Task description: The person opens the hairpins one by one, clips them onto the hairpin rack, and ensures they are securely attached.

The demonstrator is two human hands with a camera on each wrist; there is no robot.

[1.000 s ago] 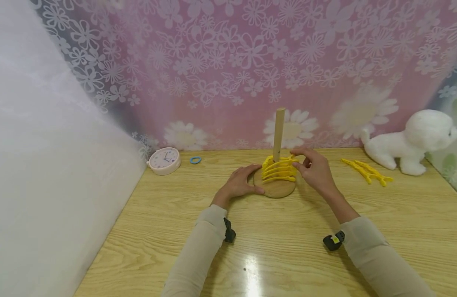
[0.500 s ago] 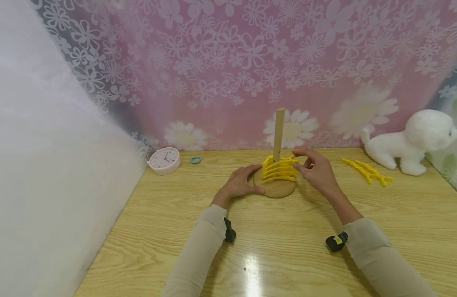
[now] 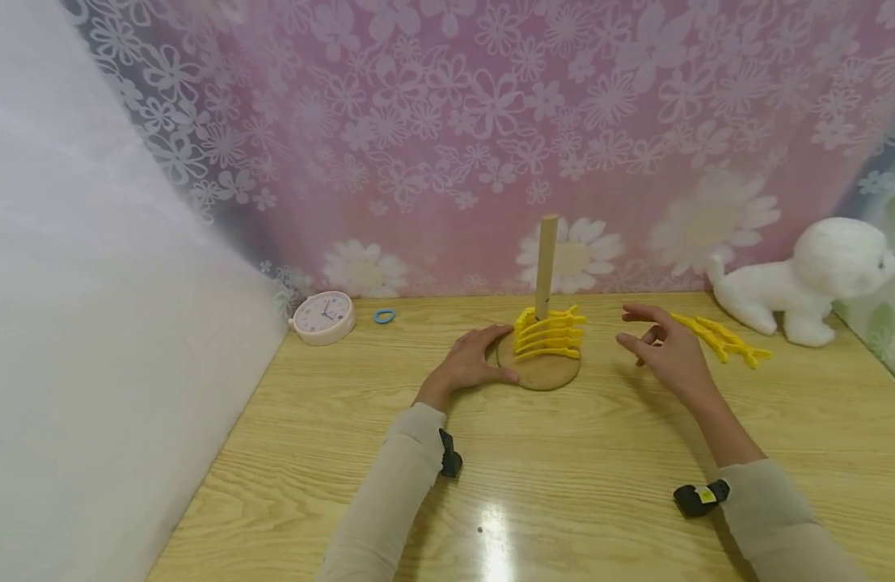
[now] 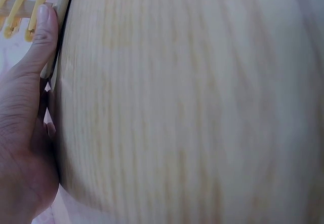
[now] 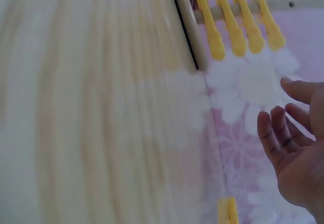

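Note:
A round wooden base (image 3: 542,377) with an upright wooden post (image 3: 546,267) stands near the back of the table. Several slim yellow plastic pieces (image 3: 552,335) with forked ends are stacked on the post, low over the base; in the right wrist view these yellow pieces (image 5: 238,36) sit spaced apart along it. My left hand (image 3: 470,358) grips the left edge of the base, thumb at the front and fingers behind. My right hand (image 3: 661,352) hovers to the right of the stack, holding nothing, thumb and fingers apart and slightly bent.
More yellow plastic pieces (image 3: 724,338) lie at the right, beside a white plush dog (image 3: 804,279). Toward the back left are a pink clock (image 3: 323,318) and a small blue ring (image 3: 384,316). A flowered pink curtain (image 3: 447,162) hangs behind the table.
My right hand has released the top yellow piece and drawn away to the right, its fingers spreading. That piece stays on the post. My left hand keeps its place on the base.

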